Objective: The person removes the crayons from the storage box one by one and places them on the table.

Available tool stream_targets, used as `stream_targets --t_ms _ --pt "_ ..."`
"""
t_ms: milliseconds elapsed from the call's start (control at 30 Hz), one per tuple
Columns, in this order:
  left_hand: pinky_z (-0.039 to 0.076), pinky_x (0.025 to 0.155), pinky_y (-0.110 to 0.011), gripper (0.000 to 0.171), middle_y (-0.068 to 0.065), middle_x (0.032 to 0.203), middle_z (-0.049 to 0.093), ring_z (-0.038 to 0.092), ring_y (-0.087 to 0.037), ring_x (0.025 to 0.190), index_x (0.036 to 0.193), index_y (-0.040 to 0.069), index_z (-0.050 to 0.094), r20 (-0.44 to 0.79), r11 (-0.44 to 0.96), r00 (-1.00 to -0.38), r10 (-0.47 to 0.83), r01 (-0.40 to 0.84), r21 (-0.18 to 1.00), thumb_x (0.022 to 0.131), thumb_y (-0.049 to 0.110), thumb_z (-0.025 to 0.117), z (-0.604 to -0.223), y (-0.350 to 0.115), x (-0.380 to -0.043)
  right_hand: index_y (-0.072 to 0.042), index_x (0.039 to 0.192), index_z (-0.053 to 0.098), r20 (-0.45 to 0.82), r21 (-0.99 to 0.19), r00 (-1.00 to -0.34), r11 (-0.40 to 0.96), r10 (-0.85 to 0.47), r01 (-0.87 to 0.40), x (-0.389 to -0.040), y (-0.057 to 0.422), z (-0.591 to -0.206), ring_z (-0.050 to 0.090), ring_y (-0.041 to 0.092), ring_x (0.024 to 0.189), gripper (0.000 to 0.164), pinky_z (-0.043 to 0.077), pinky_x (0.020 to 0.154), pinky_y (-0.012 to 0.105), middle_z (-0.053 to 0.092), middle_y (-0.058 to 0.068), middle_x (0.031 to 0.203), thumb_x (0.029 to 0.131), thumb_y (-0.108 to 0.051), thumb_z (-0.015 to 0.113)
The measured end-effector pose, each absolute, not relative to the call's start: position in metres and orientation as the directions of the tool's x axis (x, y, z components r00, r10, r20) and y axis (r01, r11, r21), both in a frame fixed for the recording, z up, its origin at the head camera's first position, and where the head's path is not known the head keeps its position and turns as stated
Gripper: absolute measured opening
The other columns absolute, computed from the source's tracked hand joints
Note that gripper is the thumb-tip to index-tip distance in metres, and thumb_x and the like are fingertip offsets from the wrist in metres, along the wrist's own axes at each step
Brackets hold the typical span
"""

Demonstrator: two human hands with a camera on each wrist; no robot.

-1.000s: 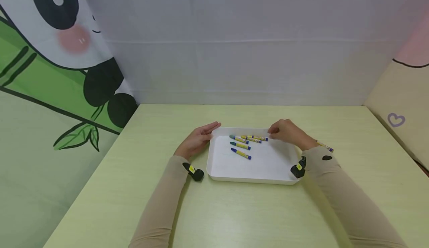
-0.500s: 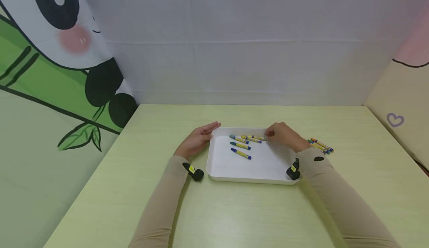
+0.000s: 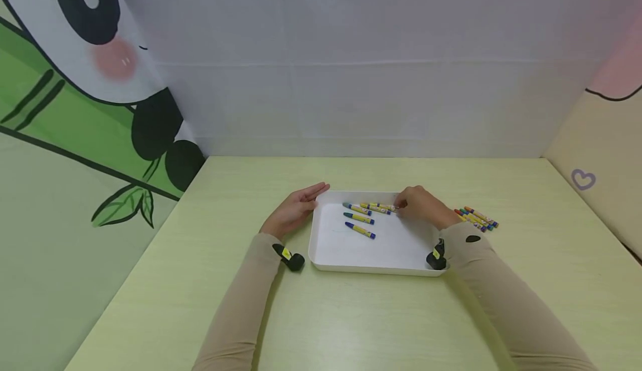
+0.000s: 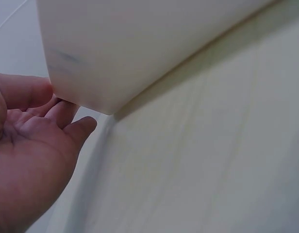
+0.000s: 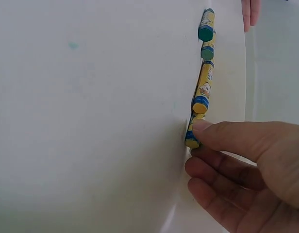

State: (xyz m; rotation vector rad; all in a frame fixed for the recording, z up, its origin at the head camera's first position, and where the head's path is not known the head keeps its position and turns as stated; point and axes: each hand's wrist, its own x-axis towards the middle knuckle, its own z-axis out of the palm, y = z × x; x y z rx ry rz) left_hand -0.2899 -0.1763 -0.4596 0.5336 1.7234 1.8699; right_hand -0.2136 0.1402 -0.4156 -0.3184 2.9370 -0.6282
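In the head view my left hand (image 3: 289,212) rests at the far left corner of a white tray (image 3: 391,269), fingers extended past it. The left wrist view shows the thumb touching the tray's wall. My right hand (image 3: 423,206) is over the tray's far right part. In the right wrist view its thumb and fingers pinch the end of a yellow crayon (image 5: 191,141), partly hidden by the thumb. Another yellow crayon (image 5: 204,87) lies just beyond it along the wall. A blue crayon (image 3: 360,230), a green crayon (image 3: 358,218) and a grey-green crayon (image 3: 357,209) also lie in the tray.
Several crayons (image 3: 478,219) lie side by side on the table (image 3: 321,326) to the right of the tray, next to my right sleeve. A pale cloth wall (image 3: 371,92) rises behind the table, with printed cloth at both sides.
My right hand has moved slightly left and nearer me, onto the yellow crayon at the tray's far side. More of the crayons on the right now show past the sleeve. The left hand stays put.
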Motion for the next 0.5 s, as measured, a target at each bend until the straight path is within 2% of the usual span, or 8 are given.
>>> stream_targets --t_ms 267,500 --pt "0.021 0.120 -0.037 0.057 -0.001 0.158 0.029 0.020 -0.016 0.147 0.152 0.009 0.028 -0.067 -0.043 -0.776 0.627 -0.121 0.992 0.098 -0.008 0.034 -0.4592 -0.1757 -0.2896 -0.002 0.093 0.073 -0.051 -0.398 -0.969 0.895 -0.242 -0.202 -0.2132 0.1382 -0.4166 0.058 0.019 0.082 0.009 0.051 0.075 0.035 0.069 0.011 0.093 0.087 -0.003 0.066" --pt "0.021 0.120 -0.038 0.057 -0.002 0.158 0.029 0.020 -0.016 0.147 0.152 0.009 0.027 -0.062 -0.052 -0.773 0.631 -0.122 0.991 0.098 -0.008 0.035 -0.4577 -0.1765 -0.2881 -0.003 0.091 0.073 -0.051 -0.393 -0.972 0.899 -0.230 -0.192 -0.2129 0.1368 -0.4174 0.058 0.019 0.082 0.007 0.052 0.076 0.034 0.069 0.010 0.094 0.086 -0.004 0.067"
